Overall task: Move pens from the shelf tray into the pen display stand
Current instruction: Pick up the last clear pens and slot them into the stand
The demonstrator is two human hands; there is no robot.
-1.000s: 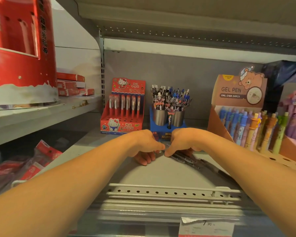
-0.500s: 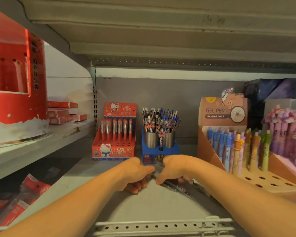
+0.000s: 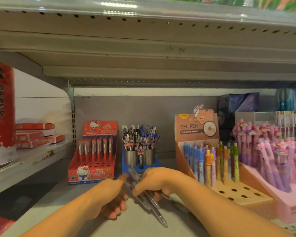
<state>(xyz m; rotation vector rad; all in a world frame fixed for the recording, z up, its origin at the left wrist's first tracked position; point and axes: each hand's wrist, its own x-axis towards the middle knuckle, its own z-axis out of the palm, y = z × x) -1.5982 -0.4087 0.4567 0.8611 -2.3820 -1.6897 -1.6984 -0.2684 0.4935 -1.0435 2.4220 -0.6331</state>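
Here both hands, left hand (image 3: 109, 199) and right hand (image 3: 158, 181), grasp a bundle of dark pens (image 3: 149, 200) just near the blue pen stand (image 3: 140, 161)

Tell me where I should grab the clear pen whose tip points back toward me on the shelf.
Probably mid-barrel, from above. The clear pen lies nearly flat on the shelf, its tip free, its far end under the right hand. The left hand could pinch across the narrow barrel.
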